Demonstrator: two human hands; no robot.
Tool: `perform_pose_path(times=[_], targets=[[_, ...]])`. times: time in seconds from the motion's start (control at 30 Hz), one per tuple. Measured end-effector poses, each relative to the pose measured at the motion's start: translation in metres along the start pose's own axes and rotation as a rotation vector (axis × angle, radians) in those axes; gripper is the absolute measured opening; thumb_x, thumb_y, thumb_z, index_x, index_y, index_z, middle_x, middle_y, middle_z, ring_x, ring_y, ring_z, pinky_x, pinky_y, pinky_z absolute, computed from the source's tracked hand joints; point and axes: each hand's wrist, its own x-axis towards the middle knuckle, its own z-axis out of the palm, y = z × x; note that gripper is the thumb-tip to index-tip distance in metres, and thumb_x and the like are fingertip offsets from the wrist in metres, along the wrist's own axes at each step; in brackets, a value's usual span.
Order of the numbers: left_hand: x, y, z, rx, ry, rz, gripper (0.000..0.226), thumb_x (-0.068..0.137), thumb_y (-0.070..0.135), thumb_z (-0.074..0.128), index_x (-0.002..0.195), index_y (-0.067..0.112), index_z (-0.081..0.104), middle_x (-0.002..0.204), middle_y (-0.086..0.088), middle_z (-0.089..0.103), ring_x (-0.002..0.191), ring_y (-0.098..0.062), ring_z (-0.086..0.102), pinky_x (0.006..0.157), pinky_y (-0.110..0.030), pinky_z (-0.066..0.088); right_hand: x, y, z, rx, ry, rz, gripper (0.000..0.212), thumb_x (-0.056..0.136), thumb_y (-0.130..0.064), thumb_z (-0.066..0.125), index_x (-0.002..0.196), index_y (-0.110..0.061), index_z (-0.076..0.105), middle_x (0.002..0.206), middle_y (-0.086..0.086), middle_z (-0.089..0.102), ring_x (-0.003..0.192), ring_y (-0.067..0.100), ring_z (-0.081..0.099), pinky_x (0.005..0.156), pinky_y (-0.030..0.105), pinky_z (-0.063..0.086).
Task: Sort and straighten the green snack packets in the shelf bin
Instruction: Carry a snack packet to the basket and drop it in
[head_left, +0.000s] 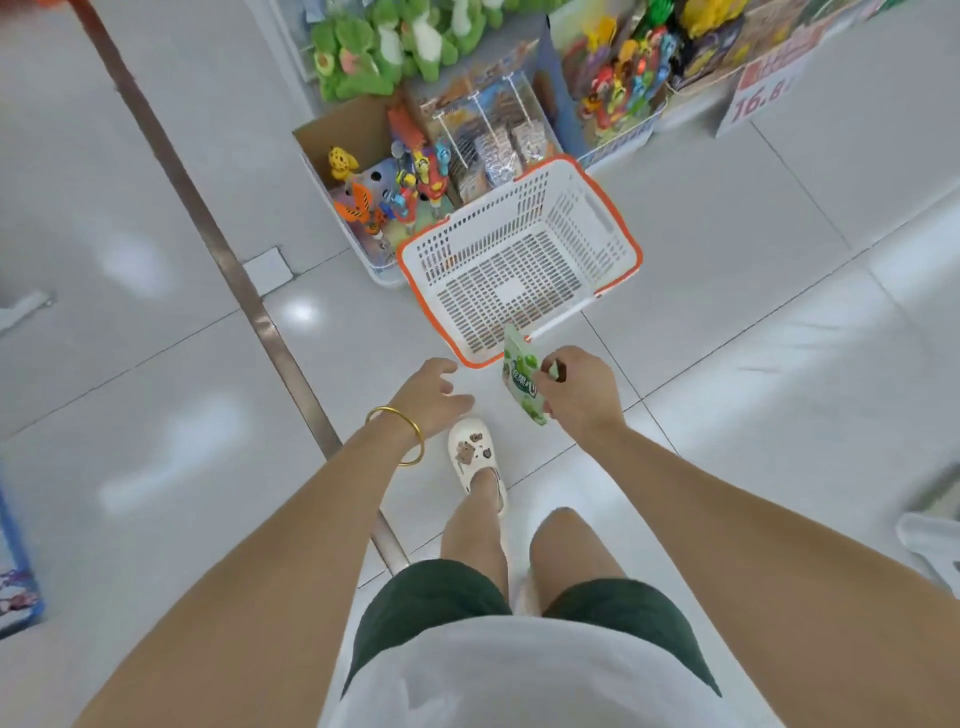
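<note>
Green glossy snack packet (519, 376), round green fruit printed on its face, was pinched at one edge by the right hand (579, 387), thumb on the front and fingers curled behind. Packet hung roughly upright, a little tilted, its top showing against the near rim of a white perforated plastic basket with orange rim (631, 244). Nothing visible inside the basket. Left hand (431, 387), gold bangle (400, 434) at the wrist, held nothing, fingers loosely spread, near the packet but apart from it. No shelf bin in view; a cardboard box of coloured toy figures (374, 197) stood beyond the basket.

Judgement: step in hand was carrying this one packet to the bin. To do it well, bring the free left hand to the opposite edge, smooth the creases, then slot it print outward and top seam up, flush with its fellows. Edge pinch looked light; a firmer hold would guard against a slip
</note>
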Motion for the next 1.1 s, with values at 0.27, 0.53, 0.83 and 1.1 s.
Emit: perform_pose_path(times=[0.27, 0.53, 0.83, 1.1], targets=[[0.152, 0.031, -0.061, -0.125, 0.079, -0.099, 0.053, 0.088, 0.021, 0.061, 0.136, 0.017, 0.038, 0.127, -0.008, 0.048, 0.101, -0.020, 0.054, 0.080, -0.027, 0.044, 0.197, -0.042, 0.044, 0.021, -0.132, 0.031, 0.004, 0.087, -0.010, 0.055, 0.084, -0.008, 0.055, 0.067, 0.006, 0.060, 0.068, 0.030, 0.066, 0.066, 0.050, 0.056], [0.322, -0.041, -0.049, -0.299, 0.186, -0.160, 0.050, 0.089, 0.018, 0.061, 0.134, 0.024, 0.040, 0.117, 0.003, 0.048, 0.094, -0.012, 0.054, 0.064, -0.017, 0.041, 0.385, 0.042, 0.193, -0.100, -0.244, 0.134, 0.005, 0.093, -0.014, 0.052, 0.096, -0.016, 0.050, 0.090, 0.012, 0.065, 0.080, 0.030, 0.067, 0.071, 0.047, 0.058], [0.406, -0.128, -0.033, -0.349, 0.289, -0.112, 0.047, 0.088, 0.017, 0.062, 0.130, 0.026, 0.043, 0.113, 0.005, 0.052, 0.088, 0.004, 0.054, 0.060, 0.001, 0.041, 0.473, 0.107, 0.324, -0.273, -0.198, 0.129, 0.007, 0.095, -0.009, 0.044, 0.097, -0.011, 0.050, 0.099, 0.011, 0.060, 0.063, 0.018, 0.048, 0.051, 0.027, 0.036], [0.398, -0.146, -0.022, -0.411, 0.255, -0.182, 0.050, 0.088, 0.018, 0.063, 0.132, 0.026, 0.042, 0.115, 0.004, 0.051, 0.098, -0.010, 0.057, 0.065, -0.010, 0.041, 0.448, 0.109, 0.324, -0.356, -0.416, 0.103, 0.043, 0.093, -0.014, 0.052, 0.135, -0.021, 0.043, 0.127, -0.001, 0.056, 0.086, 0.014, 0.054, 0.064, 0.027, 0.045]])
